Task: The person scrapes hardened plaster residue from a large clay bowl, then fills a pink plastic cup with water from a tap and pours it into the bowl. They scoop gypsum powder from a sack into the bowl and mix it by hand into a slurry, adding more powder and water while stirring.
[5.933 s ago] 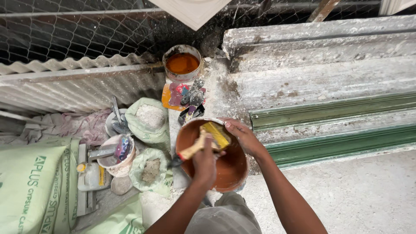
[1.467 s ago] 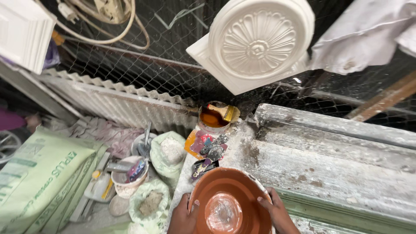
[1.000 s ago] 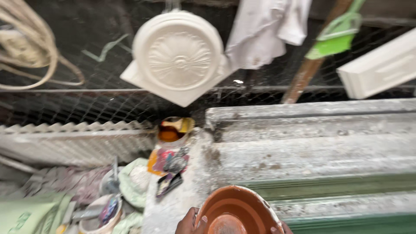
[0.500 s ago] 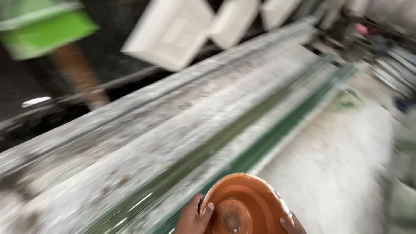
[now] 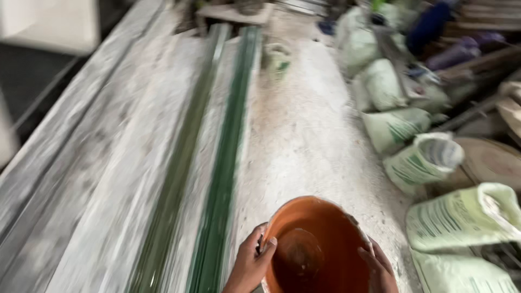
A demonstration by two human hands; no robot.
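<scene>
Swung away from the mesh wall, the view now runs along the dusty floor beside long green strips. Both hands clamp the orange bowl between them: left hand on its left rim, right hand on its right rim. Pale sacks lie nearby.
</scene>
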